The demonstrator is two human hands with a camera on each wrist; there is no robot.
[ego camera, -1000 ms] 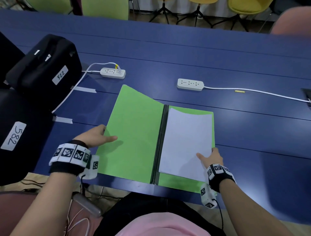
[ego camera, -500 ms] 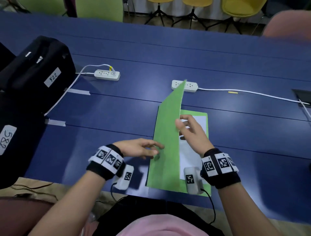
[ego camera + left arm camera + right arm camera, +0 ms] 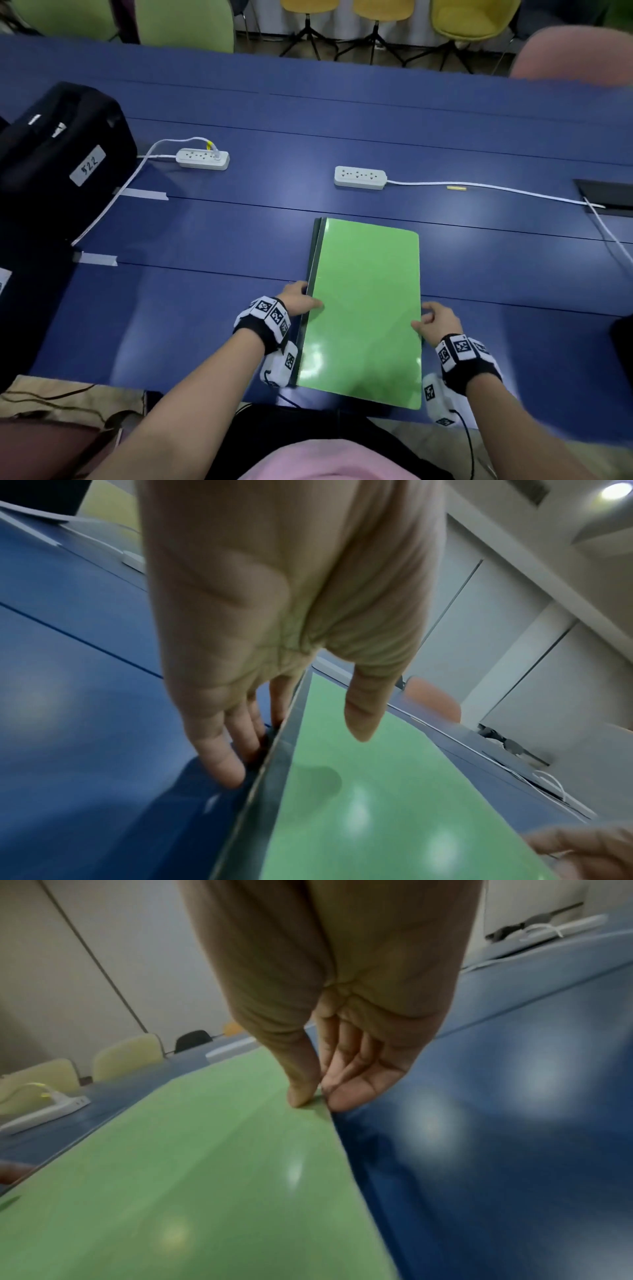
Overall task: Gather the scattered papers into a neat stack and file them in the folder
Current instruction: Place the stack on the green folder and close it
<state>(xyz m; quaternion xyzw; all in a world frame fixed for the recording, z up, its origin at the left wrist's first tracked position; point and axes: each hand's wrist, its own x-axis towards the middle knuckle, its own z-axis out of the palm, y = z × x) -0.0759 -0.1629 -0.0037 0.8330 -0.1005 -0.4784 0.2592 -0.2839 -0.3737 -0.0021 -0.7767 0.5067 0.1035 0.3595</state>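
The green folder (image 3: 366, 308) lies closed on the blue table (image 3: 205, 308), its dark spine on the left. No papers show; the cover hides whatever is inside. My left hand (image 3: 301, 301) is at the spine, near the front. In the left wrist view its straight fingers (image 3: 222, 764) touch the table against the spine of the folder (image 3: 377, 804), and the thumb hovers over the cover. My right hand (image 3: 435, 322) pinches the folder's right edge. In the right wrist view its thumb (image 3: 301, 1093) presses on the cover of the folder (image 3: 188, 1177), with the fingers curled at the edge.
Two white power strips (image 3: 202, 159) (image 3: 359, 177) with cords lie behind the folder. A black bag (image 3: 61, 154) labelled 522 stands at the left, beside two tape strips (image 3: 144, 194) (image 3: 97, 258). A dark cable recess (image 3: 606, 195) is at the right. Chairs line the far side.
The left cover swung up and over to the right, and the folder went from open to closed over the white papers. Both hands moved to its side edges.
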